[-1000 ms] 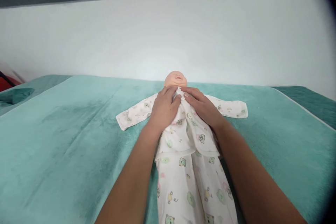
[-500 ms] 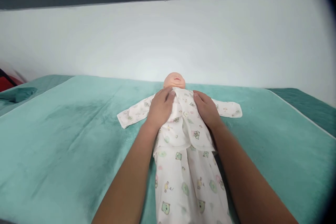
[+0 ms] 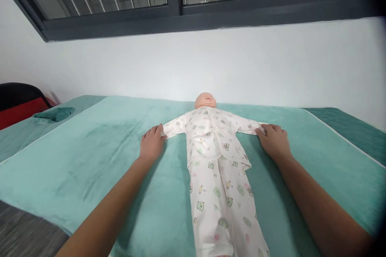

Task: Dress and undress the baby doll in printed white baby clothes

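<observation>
A baby doll (image 3: 205,100) lies on its back, its head toward the wall, in a white printed long-sleeved top (image 3: 208,136) and matching trousers (image 3: 223,204). Both sleeves are stretched out sideways. At the end of the sleeve on the left, my left hand (image 3: 151,143) has its fingers closed over the cuff. My right hand (image 3: 275,141) grips the cuff of the opposite sleeve in the same way. The doll's hands are hidden. A bit of bare doll skin shows at the bottom of one trouser leg.
Light green plush cloth (image 3: 99,160) covers the surface under the doll. A darker green bundle (image 3: 54,114) lies at the left beside a red and black chair back (image 3: 22,102). Behind are a white wall (image 3: 150,64) and a dark-framed window (image 3: 120,20).
Both hands have moved from the doll's chest outward along the arms to the sleeve ends. The top lies flatter, and the view has tilted up to show the window.
</observation>
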Available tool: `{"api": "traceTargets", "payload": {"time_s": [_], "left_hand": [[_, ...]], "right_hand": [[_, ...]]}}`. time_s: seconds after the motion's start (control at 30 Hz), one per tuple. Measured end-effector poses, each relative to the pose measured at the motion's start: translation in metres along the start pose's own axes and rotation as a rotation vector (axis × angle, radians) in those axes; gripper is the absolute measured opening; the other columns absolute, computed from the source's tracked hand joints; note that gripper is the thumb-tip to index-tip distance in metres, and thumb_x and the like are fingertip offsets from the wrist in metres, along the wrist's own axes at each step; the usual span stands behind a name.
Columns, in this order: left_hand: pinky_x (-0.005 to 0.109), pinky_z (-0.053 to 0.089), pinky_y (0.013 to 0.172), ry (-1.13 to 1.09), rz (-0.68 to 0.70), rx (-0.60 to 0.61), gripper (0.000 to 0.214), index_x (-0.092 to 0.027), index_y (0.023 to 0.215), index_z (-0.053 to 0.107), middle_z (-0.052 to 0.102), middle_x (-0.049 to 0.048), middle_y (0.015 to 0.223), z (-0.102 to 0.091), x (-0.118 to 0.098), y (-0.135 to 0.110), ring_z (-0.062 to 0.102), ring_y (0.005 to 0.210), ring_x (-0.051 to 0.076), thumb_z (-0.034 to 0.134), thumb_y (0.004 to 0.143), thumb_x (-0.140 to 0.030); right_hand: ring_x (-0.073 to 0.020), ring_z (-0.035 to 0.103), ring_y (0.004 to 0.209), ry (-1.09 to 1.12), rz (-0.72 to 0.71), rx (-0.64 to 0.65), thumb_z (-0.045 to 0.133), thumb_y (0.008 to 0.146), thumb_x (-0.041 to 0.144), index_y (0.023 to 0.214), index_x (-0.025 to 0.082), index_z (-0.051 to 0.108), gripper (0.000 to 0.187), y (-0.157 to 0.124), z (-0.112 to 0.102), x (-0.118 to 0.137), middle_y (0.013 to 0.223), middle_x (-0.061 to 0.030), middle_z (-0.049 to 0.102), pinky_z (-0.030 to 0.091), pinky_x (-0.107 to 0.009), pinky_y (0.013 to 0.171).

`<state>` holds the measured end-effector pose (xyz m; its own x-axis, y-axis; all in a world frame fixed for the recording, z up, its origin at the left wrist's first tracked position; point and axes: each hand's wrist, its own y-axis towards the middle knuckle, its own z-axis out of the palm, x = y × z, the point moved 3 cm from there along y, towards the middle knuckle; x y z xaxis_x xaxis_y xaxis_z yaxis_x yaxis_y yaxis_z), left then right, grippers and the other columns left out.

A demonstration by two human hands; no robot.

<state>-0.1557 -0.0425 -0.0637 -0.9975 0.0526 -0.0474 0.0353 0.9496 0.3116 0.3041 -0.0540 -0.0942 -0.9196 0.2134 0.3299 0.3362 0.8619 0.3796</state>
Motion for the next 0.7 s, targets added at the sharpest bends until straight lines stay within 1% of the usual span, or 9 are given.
{"api": "traceTargets", "payload": {"time_s": [0.07,0.17,0.23,0.3,0.4,0.47,0.6,0.7], "left_hand": [[0.046,0.043,0.096,0.059,0.003,-0.005,0.050,-0.019,0.145,0.040,0.056,0.0150,0.135,-0.003,0.003,0.004,0.051,0.121,0.032,0.037,0.097,-0.035],[0.045,0.043,0.092,0.131,0.017,-0.063,0.049,-0.020,0.144,0.040,0.056,0.0160,0.128,-0.006,0.004,0.017,0.051,0.116,0.033,0.034,0.098,-0.034],[0.045,0.043,0.090,0.159,0.026,-0.103,0.050,-0.018,0.145,0.037,0.055,0.0175,0.127,-0.006,0.005,0.027,0.049,0.115,0.034,0.032,0.098,-0.031],[0.046,0.042,0.090,0.168,0.036,-0.119,0.052,-0.015,0.148,0.034,0.053,0.0188,0.127,-0.004,0.006,0.035,0.048,0.115,0.034,0.029,0.098,-0.027],[0.046,0.042,0.091,0.161,0.030,-0.138,0.055,-0.013,0.151,0.029,0.051,0.0195,0.129,0.000,0.009,0.043,0.047,0.115,0.034,0.027,0.097,-0.023],[0.046,0.042,0.090,0.162,0.015,-0.163,0.056,-0.012,0.152,0.026,0.050,0.0198,0.131,0.002,0.010,0.043,0.047,0.115,0.034,0.027,0.097,-0.022],[0.045,0.043,0.089,0.175,-0.016,-0.187,0.058,-0.009,0.153,0.024,0.051,0.0209,0.130,0.002,0.009,0.037,0.048,0.114,0.034,0.025,0.095,-0.018],[0.045,0.044,0.088,0.146,-0.105,-0.176,0.056,-0.009,0.150,0.031,0.052,0.0211,0.129,0.002,0.010,0.029,0.051,0.113,0.034,0.026,0.094,-0.015]], "right_hand": [[-0.0331,0.051,0.117,-0.022,0.082,-0.028,0.044,0.092,0.044,0.118,0.013,0.064,0.045,-0.001,-0.002,-0.006,0.118,-0.0186,0.063,0.038,-0.046,0.100],[-0.0347,0.054,0.107,-0.051,0.153,-0.011,0.045,0.091,0.046,0.115,0.014,0.065,0.044,-0.001,-0.002,-0.009,0.112,-0.0198,0.063,0.041,-0.046,0.088],[-0.0336,0.056,0.100,-0.058,0.153,-0.004,0.046,0.091,0.042,0.114,0.014,0.064,0.040,-0.001,0.000,-0.010,0.107,-0.0192,0.063,0.041,-0.044,0.083],[-0.0311,0.056,0.092,-0.024,0.146,-0.018,0.048,0.089,0.034,0.108,0.013,0.064,0.032,0.002,0.000,-0.012,0.098,-0.0174,0.062,0.040,-0.042,0.078],[-0.0278,0.053,0.084,0.101,0.131,-0.112,0.049,0.087,0.029,0.097,0.015,0.065,0.023,0.007,-0.004,-0.015,0.088,-0.0144,0.059,0.038,-0.040,0.073],[-0.0274,0.052,0.086,0.158,0.121,-0.188,0.047,0.089,0.028,0.094,0.016,0.064,0.022,0.010,-0.011,-0.016,0.086,-0.0135,0.058,0.037,-0.039,0.074],[-0.0298,0.051,0.095,0.173,0.126,-0.299,0.046,0.090,0.029,0.095,0.019,0.065,0.022,0.010,-0.023,-0.014,0.094,-0.0160,0.059,0.037,-0.041,0.079],[-0.0336,0.049,0.102,0.153,0.110,-0.334,0.047,0.086,0.022,0.095,0.018,0.067,0.023,0.004,-0.025,-0.009,0.104,-0.0194,0.060,0.037,-0.044,0.083]]}}
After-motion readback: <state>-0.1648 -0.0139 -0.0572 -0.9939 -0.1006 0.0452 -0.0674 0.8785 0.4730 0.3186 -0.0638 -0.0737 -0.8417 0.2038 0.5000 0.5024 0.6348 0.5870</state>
